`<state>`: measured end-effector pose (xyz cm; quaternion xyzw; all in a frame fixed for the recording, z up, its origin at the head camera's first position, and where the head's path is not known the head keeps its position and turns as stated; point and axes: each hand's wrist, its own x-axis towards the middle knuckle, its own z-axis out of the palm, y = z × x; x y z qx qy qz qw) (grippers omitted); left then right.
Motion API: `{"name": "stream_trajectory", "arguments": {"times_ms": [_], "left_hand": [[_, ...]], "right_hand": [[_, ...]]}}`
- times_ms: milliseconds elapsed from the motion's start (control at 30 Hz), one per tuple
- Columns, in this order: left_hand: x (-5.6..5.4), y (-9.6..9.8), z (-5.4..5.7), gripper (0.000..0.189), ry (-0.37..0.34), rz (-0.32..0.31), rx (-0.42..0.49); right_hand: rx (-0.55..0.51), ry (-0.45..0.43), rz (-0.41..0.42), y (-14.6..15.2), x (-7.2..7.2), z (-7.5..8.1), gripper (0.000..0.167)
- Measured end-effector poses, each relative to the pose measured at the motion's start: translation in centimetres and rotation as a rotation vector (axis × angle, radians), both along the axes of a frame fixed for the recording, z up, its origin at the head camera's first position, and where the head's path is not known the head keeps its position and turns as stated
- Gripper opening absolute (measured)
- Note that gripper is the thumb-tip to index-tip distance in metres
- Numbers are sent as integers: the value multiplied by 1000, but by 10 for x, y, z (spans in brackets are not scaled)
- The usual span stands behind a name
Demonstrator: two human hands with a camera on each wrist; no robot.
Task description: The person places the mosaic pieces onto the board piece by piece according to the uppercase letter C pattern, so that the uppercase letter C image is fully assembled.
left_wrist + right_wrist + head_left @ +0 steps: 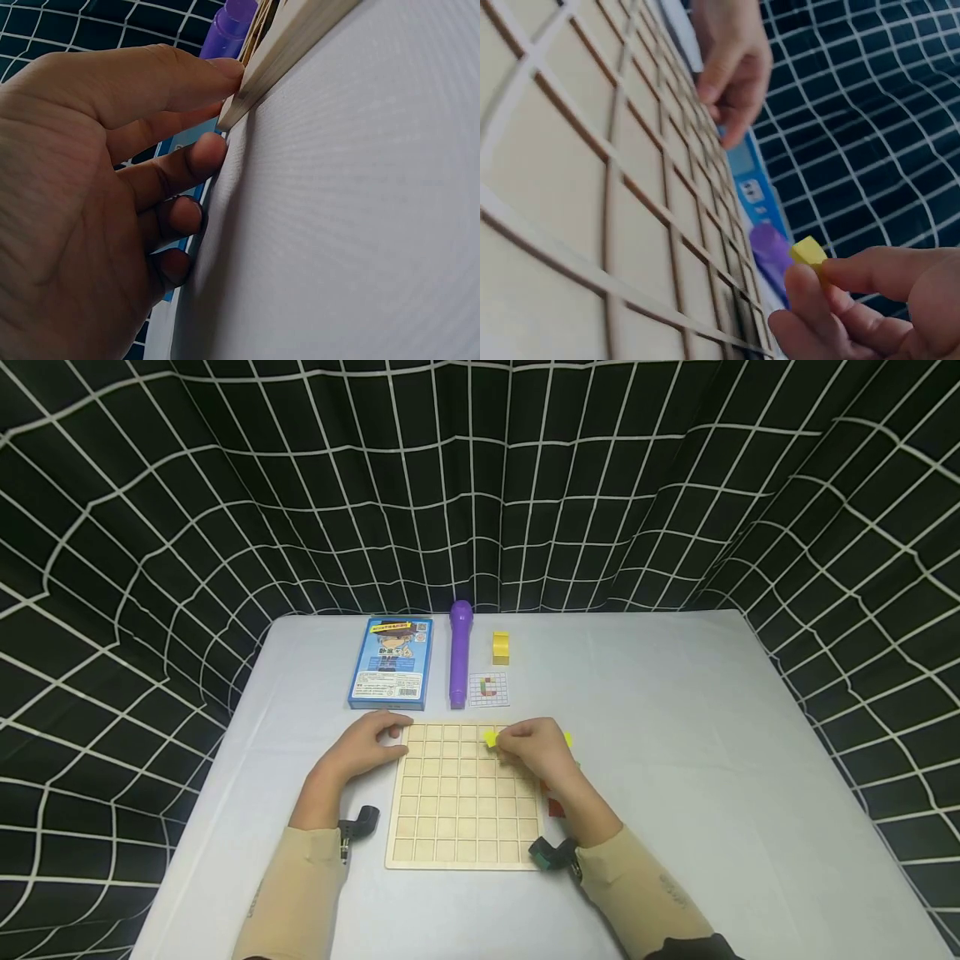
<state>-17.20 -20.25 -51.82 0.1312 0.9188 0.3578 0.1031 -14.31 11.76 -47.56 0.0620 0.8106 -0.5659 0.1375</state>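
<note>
My right hand [536, 745] pinches a small yellow block [808, 251] between thumb and index finger, over the upper right part of a wooden grid board [450, 806]. In the right wrist view the block sticks out past the fingertips, apart from the board. My left hand [362, 746] rests at the board's upper left corner, thumb and index finger against the edges. The left wrist view shows its other fingers [184, 214] loosely bent with nothing in them. Right of the board, a red piece [556, 808] and another yellow piece [567, 739] are partly hidden by my right arm.
Beyond the board lie a blue box [392, 662], a purple microphone-shaped stick [460, 656], and a small card [489, 690] with a coloured grid pattern. A yellow block [500, 647] stands behind the card. Black cloth with white grid lines [480, 485] surrounds the white table [675, 735].
</note>
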Motion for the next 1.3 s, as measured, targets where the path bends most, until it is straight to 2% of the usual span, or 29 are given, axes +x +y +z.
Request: {"name": "stream_trajectory", "arguments": {"times_ms": [133, 367, 533, 700, 967, 1200, 1300], "left_hand": [[0, 0, 0, 52, -8, 10, -4], [0, 0, 0, 53, -6, 11, -14], [1, 1, 2, 53, -9, 12, -8], [0, 1, 2, 52, 1, 7, -11], [0, 1, 1, 53, -16, 15, -12], [0, 1, 2, 51, -7, 2, 1], [0, 1, 2, 51, 0, 0, 5]], "right_hand": [[106, 10, 16, -8, 3, -5, 15], [329, 94, -8, -14, 6, -12, 19], [424, 134, -5, -15, 5, -18, 22], [508, 209, 17, -16, 6, -21, 24], [544, 256, 34, -17, 6, -24, 26], [519, 279, 42, -19, 6, -25, 11], [515, 270, 43, -19, 6, -25, 12]]}}
